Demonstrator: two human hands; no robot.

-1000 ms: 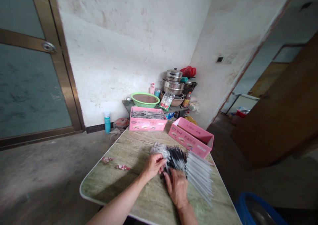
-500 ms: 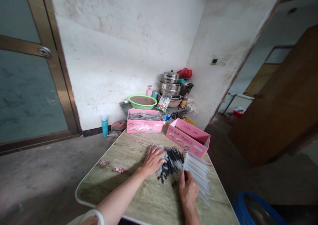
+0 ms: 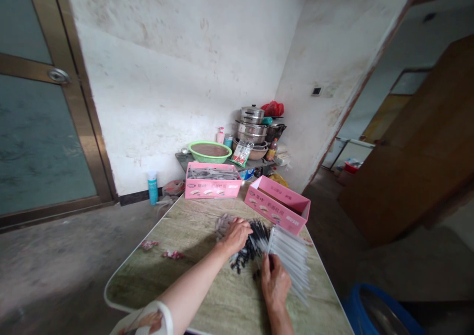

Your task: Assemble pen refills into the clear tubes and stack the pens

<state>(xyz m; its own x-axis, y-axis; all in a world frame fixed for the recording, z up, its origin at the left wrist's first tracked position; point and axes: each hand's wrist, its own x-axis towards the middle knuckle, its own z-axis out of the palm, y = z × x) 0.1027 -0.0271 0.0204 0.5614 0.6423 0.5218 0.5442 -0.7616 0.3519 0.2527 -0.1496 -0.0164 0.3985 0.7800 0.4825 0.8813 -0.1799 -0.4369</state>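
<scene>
My left hand [image 3: 236,236] is bent over a pile of slim black-and-clear sticks [image 3: 255,241], which look like pen parts. Its fingers are drawn together at the pile's upper left, and what they pinch is hidden. Greyish-white short pieces [image 3: 223,225] lie beside that hand on the left. To the right, my right hand [image 3: 274,278] is closed, thumb against index finger, at the left ends of a row of clear plastic tubes [image 3: 291,256]. Whatever it grips is too small to make out. A small dark piece [image 3: 256,275] lies left of the right hand.
At the table's [image 3: 148,280] far edge stand a pink box [image 3: 213,188] full of slim sticks and a second pink box [image 3: 277,204], angled. Behind them, a low shelf bears a green basin [image 3: 210,152] and stacked pots [image 3: 252,128]. A blue tub [image 3: 370,308] stands at the lower right.
My left hand has moved right across the pile, its spread fingers drawing together and uncovering the greyish-white pieces. My right hand stays by the clear tubes. The whole view has shifted slightly.
</scene>
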